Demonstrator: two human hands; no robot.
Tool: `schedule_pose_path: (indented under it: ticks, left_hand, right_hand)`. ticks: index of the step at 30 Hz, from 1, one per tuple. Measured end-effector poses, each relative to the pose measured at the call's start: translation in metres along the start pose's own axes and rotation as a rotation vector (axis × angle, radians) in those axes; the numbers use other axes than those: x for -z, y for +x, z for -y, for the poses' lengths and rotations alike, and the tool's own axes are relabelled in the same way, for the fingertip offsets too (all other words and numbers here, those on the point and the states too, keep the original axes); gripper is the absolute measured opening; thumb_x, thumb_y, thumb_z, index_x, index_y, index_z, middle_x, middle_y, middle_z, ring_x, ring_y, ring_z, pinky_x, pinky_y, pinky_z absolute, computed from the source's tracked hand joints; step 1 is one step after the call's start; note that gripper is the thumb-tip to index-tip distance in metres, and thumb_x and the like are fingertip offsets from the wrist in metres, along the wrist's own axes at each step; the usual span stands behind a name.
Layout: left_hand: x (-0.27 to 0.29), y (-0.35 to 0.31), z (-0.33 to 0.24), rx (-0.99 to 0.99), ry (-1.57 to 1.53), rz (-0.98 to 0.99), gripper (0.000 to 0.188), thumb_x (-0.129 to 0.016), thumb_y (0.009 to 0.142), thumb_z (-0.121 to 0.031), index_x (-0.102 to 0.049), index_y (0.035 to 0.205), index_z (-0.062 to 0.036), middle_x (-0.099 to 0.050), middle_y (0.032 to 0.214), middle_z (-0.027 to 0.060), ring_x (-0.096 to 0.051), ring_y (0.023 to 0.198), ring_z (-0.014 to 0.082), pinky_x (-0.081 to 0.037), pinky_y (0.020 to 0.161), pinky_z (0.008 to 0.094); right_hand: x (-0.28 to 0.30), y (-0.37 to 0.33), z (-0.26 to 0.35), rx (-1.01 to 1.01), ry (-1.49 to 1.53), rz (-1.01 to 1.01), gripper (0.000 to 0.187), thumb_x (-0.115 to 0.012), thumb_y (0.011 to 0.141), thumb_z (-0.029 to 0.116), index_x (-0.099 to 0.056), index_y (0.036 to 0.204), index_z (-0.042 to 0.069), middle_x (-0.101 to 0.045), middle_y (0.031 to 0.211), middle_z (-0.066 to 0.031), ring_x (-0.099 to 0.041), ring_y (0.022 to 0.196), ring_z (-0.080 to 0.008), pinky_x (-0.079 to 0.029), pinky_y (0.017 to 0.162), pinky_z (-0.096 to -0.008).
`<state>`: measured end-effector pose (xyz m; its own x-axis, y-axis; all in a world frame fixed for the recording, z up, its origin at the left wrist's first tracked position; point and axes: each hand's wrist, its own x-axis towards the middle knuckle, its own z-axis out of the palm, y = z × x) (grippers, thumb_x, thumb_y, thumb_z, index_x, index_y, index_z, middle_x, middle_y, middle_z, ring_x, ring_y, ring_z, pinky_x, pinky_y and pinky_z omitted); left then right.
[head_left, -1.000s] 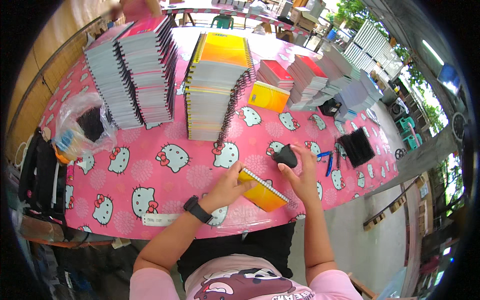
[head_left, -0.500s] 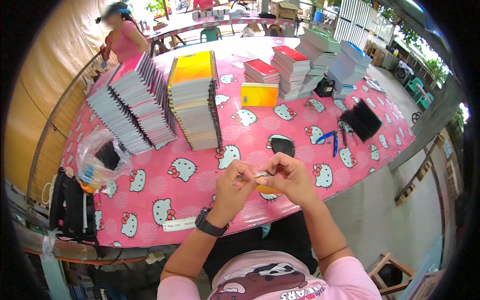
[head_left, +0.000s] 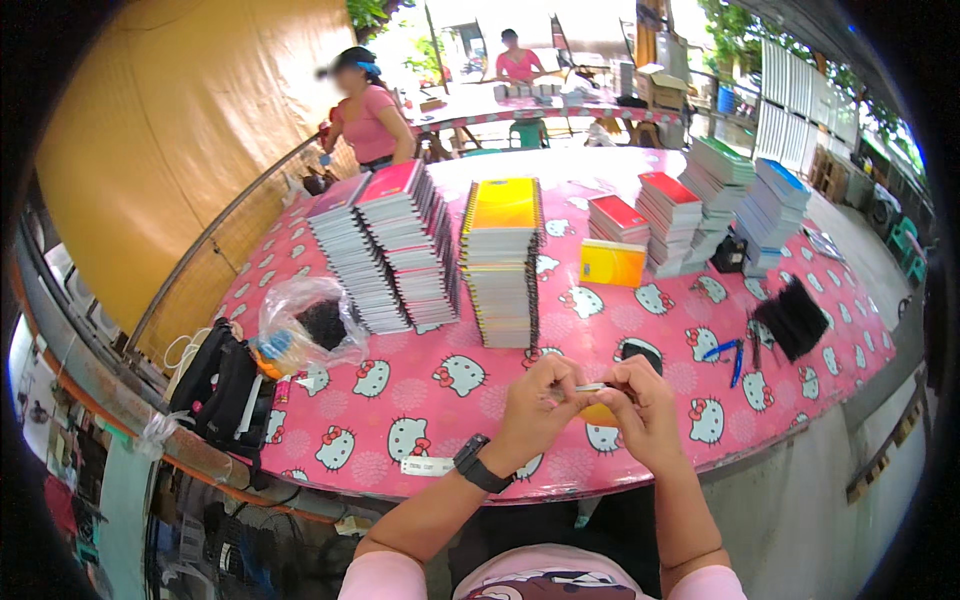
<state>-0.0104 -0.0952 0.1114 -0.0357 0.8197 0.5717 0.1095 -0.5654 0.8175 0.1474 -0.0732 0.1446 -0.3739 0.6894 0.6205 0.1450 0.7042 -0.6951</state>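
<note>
Over the near side of the table, my left hand (head_left: 540,402) and my right hand (head_left: 643,412) meet at the fingertips. Both pinch a small, thin, whitish piece (head_left: 592,386) whose kind I cannot make out. Just below it an orange-yellow thing (head_left: 600,413) shows between my hands, largely covered by the fingers. Beyond my right hand lies a dark, rounded object (head_left: 640,352), partly hidden. A white strip with print (head_left: 428,466) rests close to my left wrist, which wears a black watch (head_left: 482,464).
Tall stacks of spiral notebooks (head_left: 500,270) stand left of centre on the pink table (head_left: 480,395). Bound stacks (head_left: 668,225) stand farther right, near blue-handled pliers (head_left: 738,360) and black coils (head_left: 792,318). A plastic bag (head_left: 310,325) and black bag (head_left: 222,385) lie left. A person (head_left: 370,115) stands beyond.
The whole view has shifted left and upward, so the table sits lower and more to the right. A second person at the back table shows more fully. My hands keep their pinch.
</note>
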Motion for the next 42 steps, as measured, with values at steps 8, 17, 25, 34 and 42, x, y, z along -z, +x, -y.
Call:
schedule_pose_path:
  ticks: [8, 17, 25, 34, 42]
  left_hand:
    - [0.007, 0.017, -0.02, 0.068, 0.148, 0.082, 0.018, -0.065, 0.081, -0.006, -0.05, 0.09, -0.0047, -0.05, 0.085, 0.0006, -0.049, 0.078, 0.0073, -0.043, 0.068, 0.0209]
    - [0.081, 0.144, -0.043, -0.123, -0.483, -0.619, 0.03, -0.054, 0.089, -0.012, -0.044, 0.116, -0.0013, -0.054, 0.099, 0.0063, -0.056, 0.084, 0.0151, -0.049, 0.075, 0.0293]
    - [0.105, 0.149, 0.015, -0.13, 0.769, -0.668, 0.019, -0.064, 0.073, -0.012, -0.056, 0.087, -0.0023, -0.052, 0.074, 0.0088, -0.055, 0.072, 0.0248, -0.043, 0.062, 0.0351]
    - [0.12, 0.163, 0.048, -0.207, 0.139, -0.541, 0.03, -0.059, 0.084, -0.019, -0.06, 0.105, 0.0022, -0.061, 0.101, 0.0149, -0.057, 0.096, 0.0227, -0.042, 0.088, 0.0316]
    - [0.096, 0.164, 0.042, -0.254, 0.519, -0.695, 0.032, -0.046, 0.091, -0.018, -0.059, 0.105, 0.0066, -0.063, 0.101, 0.0223, -0.062, 0.093, 0.0321, -0.047, 0.082, 0.0344]
  right_hand:
    - [0.005, 0.011, 0.001, 0.081, -0.103, 0.125, 0.019, -0.055, 0.084, 0.009, -0.056, 0.1, -0.002, -0.056, 0.093, -0.0175, -0.054, 0.086, -0.0325, -0.044, 0.074, -0.0371]
    - [0.033, 0.1, -0.02, 0.269, -0.247, -0.366, 0.046, -0.055, 0.087, 0.029, -0.046, 0.123, 0.002, -0.046, 0.123, -0.0143, -0.041, 0.115, -0.0266, -0.026, 0.1, -0.0367]
    - [-0.061, 0.194, -0.121, -0.101, 0.183, -0.169, 0.052, -0.043, 0.092, 0.043, -0.044, 0.125, 0.002, -0.045, 0.125, -0.0181, -0.042, 0.116, -0.0277, -0.028, 0.1, -0.0364]
    - [-0.107, 0.25, -0.106, -0.33, 0.81, -0.341, 0.048, -0.048, 0.091, 0.039, -0.049, 0.114, -0.002, -0.056, 0.102, -0.011, -0.055, 0.089, -0.0166, -0.043, 0.076, -0.0278]
    - [-0.11, 0.269, -0.117, -0.352, 0.885, -0.183, 0.031, -0.053, 0.089, 0.026, -0.056, 0.097, -0.003, -0.058, 0.084, -0.0084, -0.056, 0.072, -0.0153, -0.045, 0.064, -0.0271]
